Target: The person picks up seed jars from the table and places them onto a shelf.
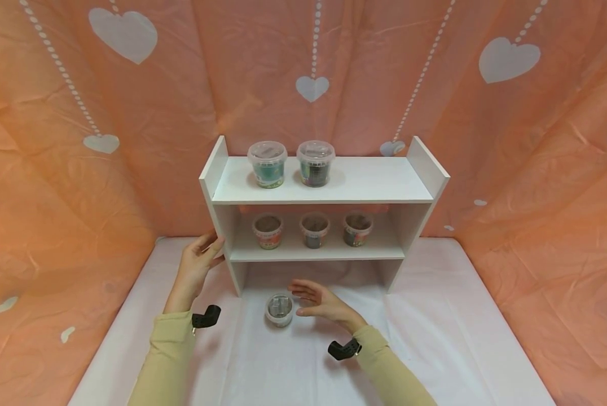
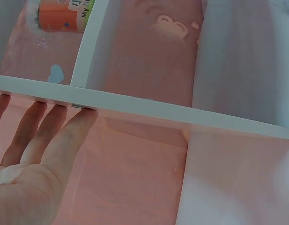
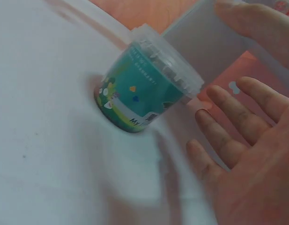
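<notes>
A small tub (image 3: 139, 89) with a teal label and a clear lid stands upright on the white cloth, in front of the shelf's bottom bay. My right hand (image 1: 326, 304) is just to the right of this tub (image 1: 279, 310), fingers spread and apart from it, holding nothing. In the right wrist view the right hand's fingers (image 3: 228, 122) are extended beside the lid. My left hand (image 1: 198, 262) is at the outer left side of the white shelf (image 1: 324, 194). In the left wrist view its straight fingertips (image 2: 88, 114) touch the edge of the side panel (image 2: 149, 107).
On the top board stand a teal tub (image 1: 268, 166) and a dark tub (image 1: 316, 166). The middle board holds a red-labelled tub (image 1: 269, 234) and two darker tubs, one in the centre (image 1: 314, 232) and one rightward (image 1: 356, 231). A peach curtain (image 1: 268, 73) hangs behind.
</notes>
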`<state>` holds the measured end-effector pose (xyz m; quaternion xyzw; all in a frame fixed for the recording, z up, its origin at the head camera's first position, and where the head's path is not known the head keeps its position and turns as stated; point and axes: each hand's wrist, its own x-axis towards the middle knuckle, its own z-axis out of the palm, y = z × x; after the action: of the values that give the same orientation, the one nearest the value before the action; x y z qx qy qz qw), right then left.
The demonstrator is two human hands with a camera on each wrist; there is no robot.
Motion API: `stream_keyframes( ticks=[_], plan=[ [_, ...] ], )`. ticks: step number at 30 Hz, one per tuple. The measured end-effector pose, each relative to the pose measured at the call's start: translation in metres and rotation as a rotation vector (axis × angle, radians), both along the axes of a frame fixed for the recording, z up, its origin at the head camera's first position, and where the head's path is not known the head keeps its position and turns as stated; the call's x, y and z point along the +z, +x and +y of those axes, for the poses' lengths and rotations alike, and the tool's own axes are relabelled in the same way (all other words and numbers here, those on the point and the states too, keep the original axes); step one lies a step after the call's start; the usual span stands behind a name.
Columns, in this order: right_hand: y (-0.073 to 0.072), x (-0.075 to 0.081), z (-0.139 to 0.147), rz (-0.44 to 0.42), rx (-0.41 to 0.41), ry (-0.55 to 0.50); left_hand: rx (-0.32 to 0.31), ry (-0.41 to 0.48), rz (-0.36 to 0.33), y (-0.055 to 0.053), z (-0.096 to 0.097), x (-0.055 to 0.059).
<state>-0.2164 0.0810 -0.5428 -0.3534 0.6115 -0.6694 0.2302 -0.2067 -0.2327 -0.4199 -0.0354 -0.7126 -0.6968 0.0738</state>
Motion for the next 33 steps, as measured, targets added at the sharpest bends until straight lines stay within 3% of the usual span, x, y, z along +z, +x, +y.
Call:
stream_keyframes(
  ticks=[7, 19, 33],
  plan=[
    [0.003, -0.002, -0.005, -0.054, -0.019, 0.03, -0.001, 0.008, 0.008, 0.001, 0.0, 0.002],
    [0.005, -0.009, -0.021, 0.031, -0.007, 0.087, -0.001, 0.013, -0.004, 0.002, -0.002, 0.001],
    [0.008, -0.011, -0.025, 0.012, -0.033, 0.15, -0.011, 0.017, -0.007, 0.001, 0.002, 0.002]
  ],
)
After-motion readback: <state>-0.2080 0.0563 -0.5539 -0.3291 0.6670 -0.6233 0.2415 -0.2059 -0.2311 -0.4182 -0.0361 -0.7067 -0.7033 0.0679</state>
